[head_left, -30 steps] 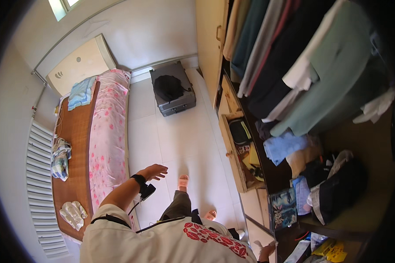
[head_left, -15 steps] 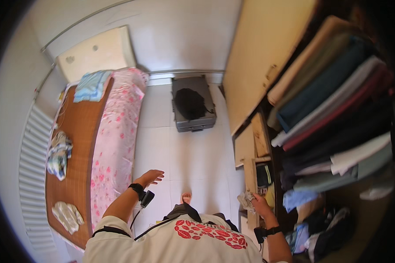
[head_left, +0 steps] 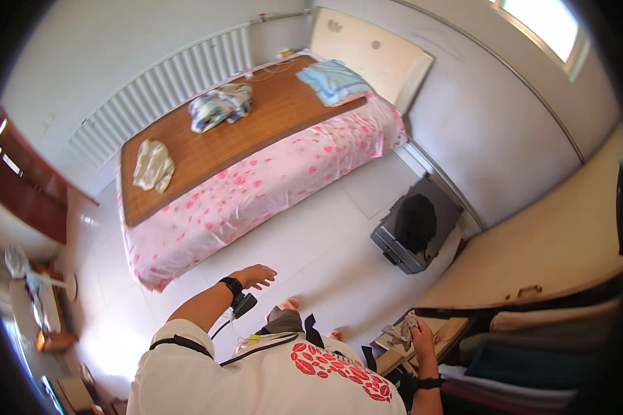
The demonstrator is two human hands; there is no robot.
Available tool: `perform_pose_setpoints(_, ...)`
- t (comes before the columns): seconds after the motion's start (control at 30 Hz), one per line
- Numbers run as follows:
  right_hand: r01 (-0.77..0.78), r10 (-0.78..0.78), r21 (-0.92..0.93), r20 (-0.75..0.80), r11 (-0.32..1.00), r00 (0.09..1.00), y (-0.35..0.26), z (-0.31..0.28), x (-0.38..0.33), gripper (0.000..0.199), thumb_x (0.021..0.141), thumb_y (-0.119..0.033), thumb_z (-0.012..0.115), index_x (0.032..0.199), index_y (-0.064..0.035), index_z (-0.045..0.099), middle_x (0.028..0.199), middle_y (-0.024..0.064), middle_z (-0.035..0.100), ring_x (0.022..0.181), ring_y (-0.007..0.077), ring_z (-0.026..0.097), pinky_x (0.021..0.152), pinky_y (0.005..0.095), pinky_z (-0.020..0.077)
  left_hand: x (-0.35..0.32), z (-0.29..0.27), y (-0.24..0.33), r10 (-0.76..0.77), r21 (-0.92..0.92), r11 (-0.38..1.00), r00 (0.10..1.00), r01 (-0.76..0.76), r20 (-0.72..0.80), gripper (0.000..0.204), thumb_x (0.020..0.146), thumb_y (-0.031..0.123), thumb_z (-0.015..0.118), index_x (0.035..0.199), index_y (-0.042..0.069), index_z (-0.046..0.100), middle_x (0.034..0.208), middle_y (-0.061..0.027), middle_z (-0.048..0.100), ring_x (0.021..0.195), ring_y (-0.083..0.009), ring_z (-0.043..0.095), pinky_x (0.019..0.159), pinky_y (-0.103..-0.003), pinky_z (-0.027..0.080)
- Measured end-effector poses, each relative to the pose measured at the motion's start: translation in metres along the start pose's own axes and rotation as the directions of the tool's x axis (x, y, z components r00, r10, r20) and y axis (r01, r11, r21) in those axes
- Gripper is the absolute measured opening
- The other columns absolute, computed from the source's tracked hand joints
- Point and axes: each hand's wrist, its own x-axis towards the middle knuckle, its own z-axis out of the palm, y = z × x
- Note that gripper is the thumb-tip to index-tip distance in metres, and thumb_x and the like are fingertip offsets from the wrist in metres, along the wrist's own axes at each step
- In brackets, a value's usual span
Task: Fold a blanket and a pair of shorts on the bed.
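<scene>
My right hand point(head_left: 423, 338) grips a small crumpled greyish-beige cloth point(head_left: 399, 332) above the wooden drawer edge point(head_left: 446, 333) of the wardrobe. What kind of cloth it is, I cannot make out. My left hand point(head_left: 257, 277) hangs over the tiled floor with its fingers stretched out and nothing in it. Folded trousers and other garments point(head_left: 526, 366) hang on the wardrobe's rail, right of my right hand.
Across the floor stands a bed point(head_left: 256, 187) with a pink floral sheet and brown mat. Crumpled clothes point(head_left: 154, 166) and a blue pillow cloth point(head_left: 332, 81) lie on it. A grey suitcase point(head_left: 444, 200) with a black bag point(head_left: 415, 223) lies near the wall. A wardrobe door point(head_left: 533, 242) stands open.
My view has swung left, from the wardrobe toward the bed and the room's far left side. The cloth has come along in my right hand. My left hand stays outstretched.
</scene>
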Motion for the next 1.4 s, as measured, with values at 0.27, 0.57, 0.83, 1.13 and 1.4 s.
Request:
perform_pose_setpoints(0.27,-0.051,0.053,-0.038,0.061,0.998,0.997,0.024,-0.031,0.030,0.018,0.080,-0.010,0.043,0.092,-0.0015,0.053,0.074,-0.0007,0.051,0.062,0.0080,0.046,0.054,0.0220,0.0374,-0.018,0.043,-0.033,-0.044,-0.132,0.990,0.998,0.049,0.036,0.039,0.083,0.029,0.040,0.118,0.011,0.041,0.112,-0.0039,0.048,0.101,-0.0187,0.047,0.077,-0.035,0.043)
perform_pose_setpoints(0.57,-0.197,0.196,0.094,0.029,0.976,0.980,0.029,-0.017,0.027,0.012,0.077,-0.003,0.042,0.084,-0.0006,0.051,0.065,0.0006,0.044,0.054,0.0071,0.039,0.046,0.0236,0.0307,0.004,0.042,-0.049,-0.056,-0.060,0.996,0.996,0.060,0.068,0.043,0.081,0.036,0.041,0.118,0.012,0.039,0.121,-0.0061,0.042,0.108,-0.0246,0.043,0.078,-0.038,0.043)
perform_pose_setpoints(0.83,-0.119,0.120,-0.320,-0.019,0.940,0.993,-0.003,-0.024,0.020,0.009,0.078,-0.005,0.041,0.079,-0.0003,0.049,0.061,0.0028,0.043,0.054,0.0087,0.039,0.048,0.0250,0.0322,0.011,0.073,-0.065,-0.143,-0.194,0.970,0.989,0.147,0.033,0.042,0.083,0.032,0.040,0.120,0.012,0.038,0.120,-0.0054,0.043,0.109,-0.0205,0.042,0.082,-0.036,0.039)
perform_pose_setpoints(1.13,0.132,-0.105,-0.886,0.094,0.445,0.990,0.148,-0.032,-0.027,0.018,0.075,-0.011,0.044,0.066,-0.0043,0.058,0.069,0.0128,0.056,0.065,0.0279,0.054,0.055,0.0346,0.0424,-0.011,0.047,-0.039,-0.090,-0.090,0.991,0.988,0.102,0.128,0.038,0.083,0.027,0.041,0.118,0.011,0.040,0.112,-0.0043,0.048,0.100,-0.0193,0.049,0.077,-0.033,0.043)
perform_pose_setpoints(1.4,0.054,0.527,-0.982,0.142,0.179,0.838,0.111,0.035,-0.067,0.022,0.070,-0.022,0.050,0.077,-0.0032,0.059,0.082,0.0179,0.058,0.078,0.0289,0.056,0.066,0.0388,0.0442,-0.011,-0.054,0.005,-0.060,0.034,0.998,0.998,0.060,0.026,0.042,0.084,0.031,0.041,0.120,0.008,0.038,0.116,-0.0077,0.046,0.103,-0.0213,0.047,0.081,-0.035,0.040)
